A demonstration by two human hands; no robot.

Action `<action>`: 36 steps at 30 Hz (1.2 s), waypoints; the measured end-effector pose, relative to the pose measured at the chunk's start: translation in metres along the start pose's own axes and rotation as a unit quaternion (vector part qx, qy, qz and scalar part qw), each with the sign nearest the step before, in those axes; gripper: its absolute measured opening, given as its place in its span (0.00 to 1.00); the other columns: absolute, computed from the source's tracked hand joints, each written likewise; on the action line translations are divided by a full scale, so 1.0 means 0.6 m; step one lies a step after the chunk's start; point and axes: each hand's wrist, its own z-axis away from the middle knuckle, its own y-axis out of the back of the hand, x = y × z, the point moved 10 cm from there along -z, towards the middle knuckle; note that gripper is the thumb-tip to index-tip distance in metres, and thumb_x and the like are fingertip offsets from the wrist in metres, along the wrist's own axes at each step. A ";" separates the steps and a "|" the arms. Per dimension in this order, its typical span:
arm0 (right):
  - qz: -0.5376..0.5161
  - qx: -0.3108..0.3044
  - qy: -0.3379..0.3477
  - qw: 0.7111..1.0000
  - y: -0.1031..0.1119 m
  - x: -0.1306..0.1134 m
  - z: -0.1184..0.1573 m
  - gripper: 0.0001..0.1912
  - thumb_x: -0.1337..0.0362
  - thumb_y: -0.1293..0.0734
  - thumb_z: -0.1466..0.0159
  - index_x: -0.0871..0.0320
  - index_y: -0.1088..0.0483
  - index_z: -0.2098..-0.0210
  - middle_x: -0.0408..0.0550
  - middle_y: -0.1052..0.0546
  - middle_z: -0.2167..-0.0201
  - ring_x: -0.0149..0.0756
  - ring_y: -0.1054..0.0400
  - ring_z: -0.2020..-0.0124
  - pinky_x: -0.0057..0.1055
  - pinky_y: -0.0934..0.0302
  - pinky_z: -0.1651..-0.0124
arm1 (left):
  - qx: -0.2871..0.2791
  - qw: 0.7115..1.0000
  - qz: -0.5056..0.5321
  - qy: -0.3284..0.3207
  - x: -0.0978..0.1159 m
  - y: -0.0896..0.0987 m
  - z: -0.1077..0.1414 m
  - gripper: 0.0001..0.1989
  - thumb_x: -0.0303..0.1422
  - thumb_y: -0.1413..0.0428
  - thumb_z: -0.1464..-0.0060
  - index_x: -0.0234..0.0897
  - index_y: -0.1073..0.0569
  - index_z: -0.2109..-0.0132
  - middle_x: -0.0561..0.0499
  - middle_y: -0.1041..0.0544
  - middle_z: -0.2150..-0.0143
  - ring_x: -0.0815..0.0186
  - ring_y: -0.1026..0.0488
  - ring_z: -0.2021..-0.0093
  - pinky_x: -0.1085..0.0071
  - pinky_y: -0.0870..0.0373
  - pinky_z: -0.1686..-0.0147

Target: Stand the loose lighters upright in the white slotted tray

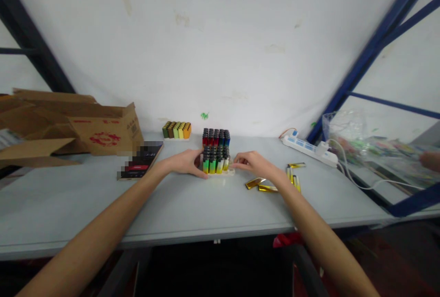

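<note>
A white tray [227,173] at the middle of the table holds rows of upright lighters [212,165], green to yellow with black tops. Around its left side curve the thumb and fingers of my left hand [188,162], closed on it. My right hand [250,161] is at the tray's right end, its fingers pinched together near the yellow lighters; what they hold, if anything, is too small to make out. Behind stands another group of lighters [216,138], red and blue. Several gold lighters [267,188] lie loose near my right wrist.
A third group of lighters [176,130] stands back left. A phone [142,162] and an open cardboard box [106,129] are on the left. At the right lie a power strip [309,149] with a white cable and clear plastic bags [347,129]. Another person's hand [430,161] shows far right.
</note>
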 end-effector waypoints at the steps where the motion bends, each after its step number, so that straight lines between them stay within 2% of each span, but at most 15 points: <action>1: -0.005 0.000 -0.010 1.000 0.013 0.007 0.012 0.18 0.49 0.33 0.32 0.58 0.21 0.62 0.48 0.21 0.70 0.35 0.30 0.71 0.30 0.38 0.64 | -0.002 1.000 0.001 0.000 -0.001 -0.001 0.000 0.37 0.57 0.34 0.60 0.39 0.32 0.49 0.53 0.27 0.66 0.61 0.29 0.68 0.70 0.37 0.70; 4: 0.014 -0.024 -0.030 0.999 0.039 0.022 0.054 0.16 0.51 0.30 0.35 0.57 0.21 0.60 0.50 0.20 0.63 0.38 0.28 0.63 0.32 0.35 0.58 | -0.005 1.000 0.001 -0.004 0.000 0.000 0.000 0.36 0.56 0.34 0.60 0.38 0.32 0.50 0.53 0.26 0.66 0.62 0.29 0.67 0.71 0.37 0.69; 7: 0.048 -0.071 -0.047 0.995 0.036 0.033 0.091 0.17 0.52 0.27 0.38 0.56 0.21 0.55 0.51 0.22 0.57 0.41 0.28 0.57 0.35 0.35 0.53 | -0.004 1.000 -0.006 -0.003 0.001 0.001 0.000 0.36 0.57 0.34 0.59 0.39 0.32 0.50 0.53 0.27 0.65 0.62 0.29 0.67 0.71 0.37 0.69; 12: 0.077 -0.092 -0.043 0.992 0.018 0.044 0.096 0.10 0.57 0.29 0.36 0.58 0.22 0.61 0.52 0.22 0.60 0.42 0.28 0.57 0.36 0.36 0.51 | 0.000 1.000 0.003 -0.007 0.005 0.003 0.001 0.36 0.56 0.34 0.60 0.39 0.31 0.50 0.53 0.27 0.66 0.62 0.29 0.68 0.71 0.37 0.70; 15: 0.071 -0.064 -0.060 0.994 0.021 0.054 0.078 0.10 0.57 0.31 0.34 0.58 0.25 0.62 0.52 0.21 0.62 0.42 0.28 0.60 0.36 0.35 0.54 | -0.002 1.000 0.000 -0.005 0.004 0.002 0.002 0.36 0.58 0.34 0.60 0.38 0.32 0.51 0.53 0.27 0.67 0.61 0.29 0.68 0.70 0.37 0.70; 20: -0.012 0.015 -0.069 0.997 0.047 0.051 0.053 0.16 0.51 0.38 0.29 0.57 0.31 0.54 0.47 0.21 0.68 0.35 0.29 0.71 0.31 0.37 0.65 | -0.005 1.000 -0.006 -0.001 0.002 -0.001 0.001 0.37 0.57 0.34 0.60 0.38 0.32 0.50 0.53 0.26 0.65 0.60 0.27 0.66 0.70 0.36 0.69; 24: -0.034 0.076 -0.035 0.996 0.083 0.029 0.035 0.19 0.49 0.37 0.30 0.58 0.28 0.53 0.47 0.22 0.68 0.33 0.31 0.71 0.30 0.38 0.66 | -0.002 1.000 -0.005 -0.005 0.004 0.000 0.001 0.37 0.57 0.34 0.60 0.38 0.32 0.50 0.53 0.26 0.66 0.61 0.28 0.67 0.70 0.36 0.69; 27: -0.088 0.106 -0.048 0.989 0.101 0.026 0.019 0.19 0.49 0.32 0.35 0.58 0.24 0.57 0.48 0.21 0.66 0.32 0.34 0.73 0.31 0.38 0.68 | 0.000 1.000 -0.007 -0.002 0.003 0.002 0.001 0.36 0.57 0.34 0.60 0.38 0.32 0.52 0.53 0.26 0.66 0.61 0.29 0.68 0.70 0.36 0.70; 29: -0.178 0.110 -0.054 0.976 0.097 0.027 0.006 0.19 0.50 0.27 0.39 0.58 0.23 0.58 0.49 0.21 0.64 0.32 0.33 0.72 0.32 0.36 0.68 | 0.000 1.000 -0.010 -0.002 0.002 0.002 0.001 0.36 0.57 0.34 0.60 0.38 0.32 0.52 0.53 0.26 0.66 0.62 0.29 0.68 0.70 0.36 0.70; 32: -0.315 0.128 -0.043 0.940 0.077 0.030 -0.012 0.20 0.52 0.23 0.44 0.58 0.22 0.58 0.48 0.21 0.61 0.34 0.30 0.65 0.33 0.33 0.60 | 0.001 1.000 -0.007 -0.004 0.001 0.001 0.001 0.36 0.57 0.34 0.60 0.38 0.31 0.51 0.53 0.26 0.67 0.62 0.29 0.68 0.71 0.37 0.70; 36: -0.397 0.176 -0.075 0.898 0.045 0.060 -0.020 0.17 0.51 0.24 0.44 0.58 0.25 0.67 0.44 0.24 0.67 0.33 0.30 0.64 0.33 0.33 0.56 | 0.000 1.000 0.000 -0.007 -0.003 -0.001 -0.001 0.38 0.56 0.34 0.60 0.38 0.31 0.48 0.54 0.26 0.67 0.63 0.29 0.68 0.71 0.37 0.71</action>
